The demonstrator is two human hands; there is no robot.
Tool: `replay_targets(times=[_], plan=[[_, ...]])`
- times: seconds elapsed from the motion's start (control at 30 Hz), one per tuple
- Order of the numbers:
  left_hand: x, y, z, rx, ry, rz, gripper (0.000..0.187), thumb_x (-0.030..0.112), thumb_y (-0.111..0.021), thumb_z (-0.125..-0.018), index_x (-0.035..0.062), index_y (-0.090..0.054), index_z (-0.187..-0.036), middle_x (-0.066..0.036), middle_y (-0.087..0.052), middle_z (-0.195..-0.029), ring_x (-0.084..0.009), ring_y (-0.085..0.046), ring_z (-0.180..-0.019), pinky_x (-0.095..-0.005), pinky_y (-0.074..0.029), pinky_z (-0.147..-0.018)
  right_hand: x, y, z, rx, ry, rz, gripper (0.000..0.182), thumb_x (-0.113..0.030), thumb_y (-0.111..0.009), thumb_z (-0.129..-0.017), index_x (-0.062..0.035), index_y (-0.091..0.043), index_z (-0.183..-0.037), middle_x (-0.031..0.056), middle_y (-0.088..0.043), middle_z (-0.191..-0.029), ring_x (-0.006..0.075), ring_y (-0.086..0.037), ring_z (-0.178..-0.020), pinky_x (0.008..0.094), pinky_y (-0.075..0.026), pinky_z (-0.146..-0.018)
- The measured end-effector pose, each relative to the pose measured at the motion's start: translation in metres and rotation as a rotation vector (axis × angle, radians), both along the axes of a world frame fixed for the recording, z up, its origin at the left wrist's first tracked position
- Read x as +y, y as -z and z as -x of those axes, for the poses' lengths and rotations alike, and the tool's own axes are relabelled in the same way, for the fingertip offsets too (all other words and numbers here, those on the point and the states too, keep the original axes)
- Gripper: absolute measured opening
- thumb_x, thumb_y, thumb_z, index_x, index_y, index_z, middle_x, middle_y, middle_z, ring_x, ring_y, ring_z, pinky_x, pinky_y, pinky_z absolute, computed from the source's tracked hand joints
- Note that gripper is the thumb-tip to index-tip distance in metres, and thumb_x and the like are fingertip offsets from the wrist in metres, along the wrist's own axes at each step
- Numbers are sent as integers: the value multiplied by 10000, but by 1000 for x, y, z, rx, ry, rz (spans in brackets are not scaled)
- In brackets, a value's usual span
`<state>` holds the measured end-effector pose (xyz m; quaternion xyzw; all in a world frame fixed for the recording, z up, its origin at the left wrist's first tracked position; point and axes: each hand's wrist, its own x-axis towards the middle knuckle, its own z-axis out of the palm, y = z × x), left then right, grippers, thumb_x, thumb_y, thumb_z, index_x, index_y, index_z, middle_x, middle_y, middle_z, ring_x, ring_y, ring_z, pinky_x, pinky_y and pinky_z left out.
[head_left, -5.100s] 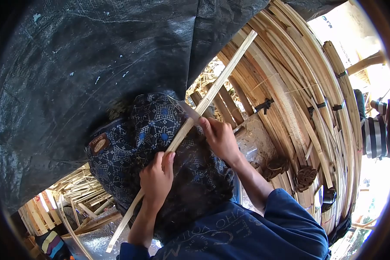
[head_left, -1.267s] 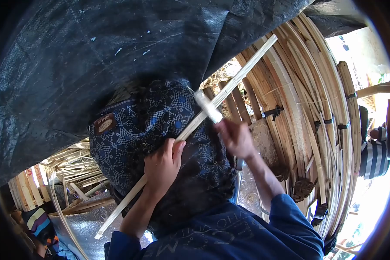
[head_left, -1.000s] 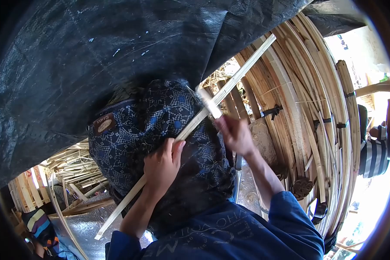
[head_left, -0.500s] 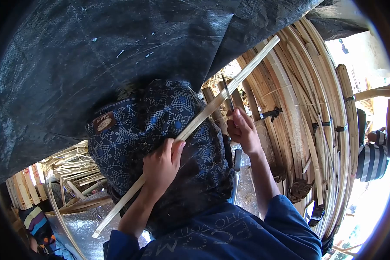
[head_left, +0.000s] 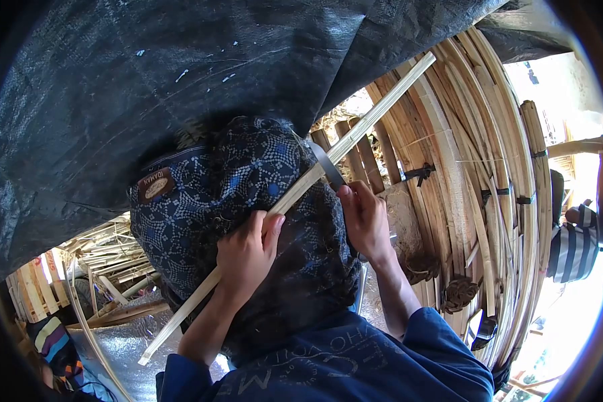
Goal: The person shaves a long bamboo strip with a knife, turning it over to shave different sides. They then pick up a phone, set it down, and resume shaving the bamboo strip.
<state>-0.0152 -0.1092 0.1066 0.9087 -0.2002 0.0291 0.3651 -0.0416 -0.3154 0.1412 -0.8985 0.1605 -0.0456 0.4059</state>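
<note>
A long, pale bamboo strip (head_left: pixel 382 110) runs slantwise across my lap, from upper right to lower left. My left hand (head_left: pixel 246 248) is closed around it below the middle, thumb on top. My right hand (head_left: pixel 365 221) grips a knife (head_left: pixel 327 165) by its handle, which the fingers hide. The knife's grey blade lies across the strip, above my left hand, and touches it. Beneath the strip, a dark blue patterned cloth (head_left: pixel 248 181) covers my legs.
Long bundled strips (head_left: pixel 476 154), tied with black bands, curve along the right side. Black plastic sheeting (head_left: pixel 147 87) spreads in front of me. Loose split sticks (head_left: pixel 117 251) lie at left. Another person's striped sleeve (head_left: pixel 575 251) shows at far right.
My right hand has moved left and down toward me, bringing the knife along the strip. Its blade now shows its flat side. The left hand and strip have barely shifted.
</note>
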Motion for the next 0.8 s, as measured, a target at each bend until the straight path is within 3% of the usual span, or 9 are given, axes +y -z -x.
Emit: replay_targets(times=[0.1, 0.17, 0.27, 0.57, 0.63, 0.7, 0.8], plan=[[0, 1, 0, 0, -3, 2, 196, 276, -586, -953, 105, -576, -859, -50, -608, -576, -222, -625, -481, -317, -474, -425, 5, 1, -1, 0, 2, 24, 253, -193, -516, -991, 12, -569, -851, 118, -435, -531, 129, -398, -470, 321, -354, -476], [0, 1, 0, 1, -1, 1, 198, 277, -584, -954, 105, -574, -856, -52, -605, -573, -224, -624, -479, -319, -472, -423, 7, 3, -1, -4, -38, 142, 259, -183, -540, -973, -4, -485, -793, 201, -542, -587, 377, -574, -511, 442, -419, -503], [0, 0, 1, -4, -3, -36, 206, 276, -575, -959, 102, -571, -849, -55, -601, -571, -226, -621, -475, -321, -470, -418, 10, 8, 4, -12, -42, 172, 272, -176, -550, -964, -6, -457, -774, 220, -562, -628, 439, -591, -598, 478, -427, -520], [-1, 0, 1, 4, -23, -34, 231, 282, -568, -963, 95, -568, -827, -57, -595, -553, -231, -614, -459, -321, -460, -403, 12, 0, 25, -40, -136, 67, 127, -124, -587, -933, 0, -565, -954, 213, -619, -713, 431, -627, -662, 451, -483, -552], [-2, -3, 2, 133, -39, -23, 263, 293, -562, -962, 64, -584, -834, -112, -614, -598, -309, -630, -530, -383, -471, -479, 11, 2, 27, -25, -135, 109, 125, -120, -574, -941, -2, -549, -908, 194, -592, -652, 401, -608, -594, 419, -454, -514], [-2, 0, 1, 73, -48, -26, 269, 307, -576, -955, 83, -575, -807, -83, -595, -555, -271, -614, -477, -350, -458, -432, 11, 5, 29, -13, -134, 150, 145, -117, -560, -948, -3, -533, -863, 175, -565, -591, 371, -589, -525, 386, -426, -476], [-4, 3, 2, 5, -63, -70, 289, 326, -593, -947, 103, -560, -765, -53, -571, -505, -232, -594, -419, -319, -446, -382, 16, 11, 31, 29, -116, 185, 166, -136, -556, -952, -8, -522, -853, 207, -578, -603, 410, -603, -551, 441, -424, -462]])
